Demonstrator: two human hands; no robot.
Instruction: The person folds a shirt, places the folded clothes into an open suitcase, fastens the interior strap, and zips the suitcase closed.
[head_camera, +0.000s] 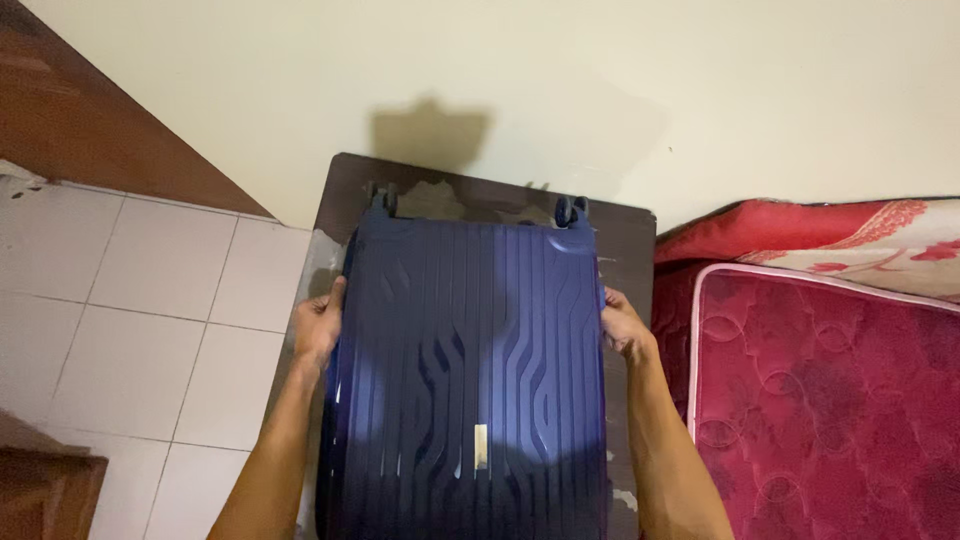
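**Layout: suitcase on low table**

I see the suitcase (470, 370) lying flat on the table (625, 235), wheels (570, 210) toward the wall (500, 70) behind. My left hand (320, 325) touches its left edge, my right hand (622, 325) its right. Tiled floor (150, 320) lies left; the mattress (820, 390) lies right, beside the table.

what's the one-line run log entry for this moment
left hand: grips left edge of dark blue ribbed hard-shell suitcase | right hand: grips right edge | suitcase: flat on dark table, wheels toward wall
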